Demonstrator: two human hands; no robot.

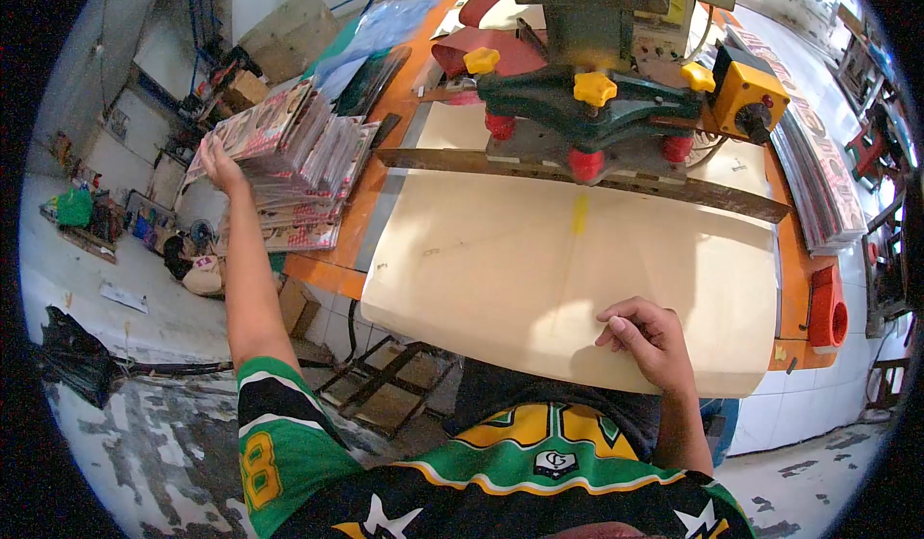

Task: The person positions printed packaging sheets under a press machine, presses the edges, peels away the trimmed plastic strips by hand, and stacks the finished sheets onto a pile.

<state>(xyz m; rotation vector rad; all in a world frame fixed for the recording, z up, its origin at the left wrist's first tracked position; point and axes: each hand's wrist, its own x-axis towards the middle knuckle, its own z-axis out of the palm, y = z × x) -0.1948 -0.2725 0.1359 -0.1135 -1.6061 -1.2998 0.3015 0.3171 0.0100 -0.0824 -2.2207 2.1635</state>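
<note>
At the left, my left hand [225,166] holds the outer end of the top printed plastic sleeves [265,120] in a tall, uneven stack. Its fingers are bent around their edge and partly hidden. Below these, more printed sleeves [306,210] fan out on the orange table. My right hand [647,342] hovers over or rests on the near part of a large cream sheet [481,265]; which of the two I cannot tell. Its fingers are loosely curled and a little apart, with nothing visible in them. A yellow tape strip [579,214] marks the sheet.
A machine head with a dark green bracket [539,91] and a long metal bar [443,161] stands across the sheet. A yellow control box [749,94] is on its right. Another sleeve stack [818,178] and a red tape dispenser [826,313] line the table's right edge [791,279].
</note>
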